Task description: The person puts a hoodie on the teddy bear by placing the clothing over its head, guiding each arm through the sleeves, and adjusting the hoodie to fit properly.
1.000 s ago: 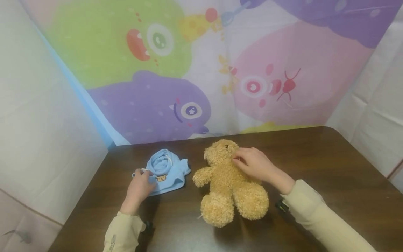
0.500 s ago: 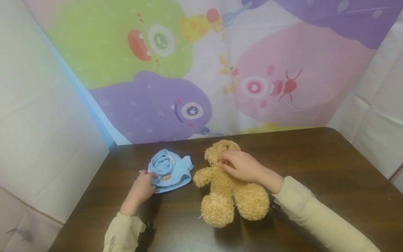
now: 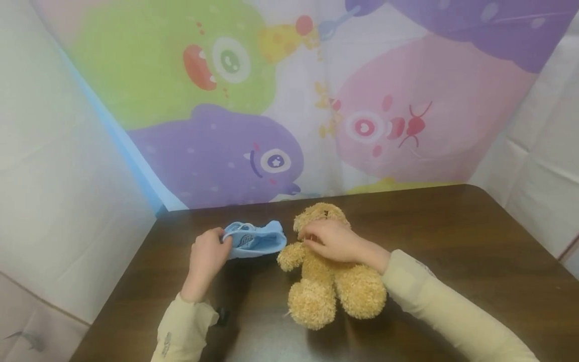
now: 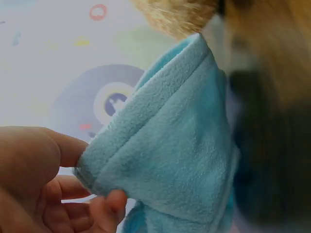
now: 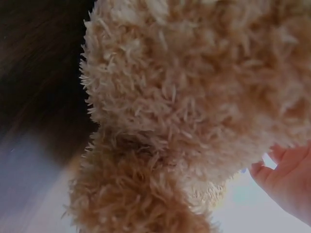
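A small light-blue doll hoodie (image 3: 267, 246) with a white drawstring is at the left, its hem opening lifted and turned toward me. My left hand (image 3: 205, 259) pinches the hem's left edge; the left wrist view shows thumb and fingers on the fleecy fabric (image 4: 165, 141). Right of the hoodie, a curly-furred tan teddy bear (image 3: 314, 301) lies on its back, legs toward me. Over its upper chest and lower face is my right hand (image 3: 336, 241), fingers loosely bent and holding nothing visible. Fur (image 5: 194, 87) fills most of the right wrist view, so any contact there is unclear.
Everything lies on a dark brown wooden table (image 3: 475, 281). A cartoon-monster cloth (image 3: 217, 151) hangs behind its far edge. Pale panels stand on the left (image 3: 68, 176) and right (image 3: 538, 166).
My left hand has lifted and tilted the hoodie's hem, moving it slightly right, so the opening now shows. My right hand has slid left across the bear, which stays in place.
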Demonstrator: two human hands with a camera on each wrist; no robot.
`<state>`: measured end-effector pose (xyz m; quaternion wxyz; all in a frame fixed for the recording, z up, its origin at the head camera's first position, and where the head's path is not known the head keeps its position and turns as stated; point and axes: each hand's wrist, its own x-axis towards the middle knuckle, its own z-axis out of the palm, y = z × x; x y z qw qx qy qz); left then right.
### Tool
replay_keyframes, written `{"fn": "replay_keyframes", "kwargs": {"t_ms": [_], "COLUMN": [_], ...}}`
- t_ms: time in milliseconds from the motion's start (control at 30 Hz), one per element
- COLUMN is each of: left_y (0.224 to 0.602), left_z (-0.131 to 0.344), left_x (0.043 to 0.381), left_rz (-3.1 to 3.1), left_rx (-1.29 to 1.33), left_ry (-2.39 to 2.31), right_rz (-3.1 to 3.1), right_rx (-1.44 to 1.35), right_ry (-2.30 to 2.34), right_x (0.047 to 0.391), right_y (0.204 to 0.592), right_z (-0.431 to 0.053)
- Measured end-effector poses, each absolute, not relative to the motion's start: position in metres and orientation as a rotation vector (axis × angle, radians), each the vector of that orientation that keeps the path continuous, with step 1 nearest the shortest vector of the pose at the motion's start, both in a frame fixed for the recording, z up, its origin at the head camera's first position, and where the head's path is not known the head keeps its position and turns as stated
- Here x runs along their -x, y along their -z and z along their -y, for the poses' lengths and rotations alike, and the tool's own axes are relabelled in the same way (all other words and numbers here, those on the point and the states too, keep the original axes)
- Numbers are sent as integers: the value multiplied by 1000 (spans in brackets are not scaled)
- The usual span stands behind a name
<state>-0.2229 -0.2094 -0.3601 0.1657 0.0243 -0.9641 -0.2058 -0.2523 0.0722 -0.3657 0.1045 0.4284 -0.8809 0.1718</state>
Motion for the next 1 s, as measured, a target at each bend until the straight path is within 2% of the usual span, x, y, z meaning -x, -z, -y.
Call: {"fn": "replay_keyframes", "kwargs": {"t_ms": [400,633,833,1000], "left_y": [327,316,310,311], "left_z": [185,172,165,160], "left_x": [229,230,235,239], "left_rz": [2552,2428,2412,2370], "left_rx": [11,148,222,261], "left_ry": [665,746,828,1016], "right_rz": [2603,2589,2633,2552], "right_rx": [-1264,-1273,-1221,-1146], "right_ry": [-526,-509,-729,-932], "right_x": [260,261,265,270], "right_y": [381,388,381,360], "right_z": [-55,-49,-52,-66]}}
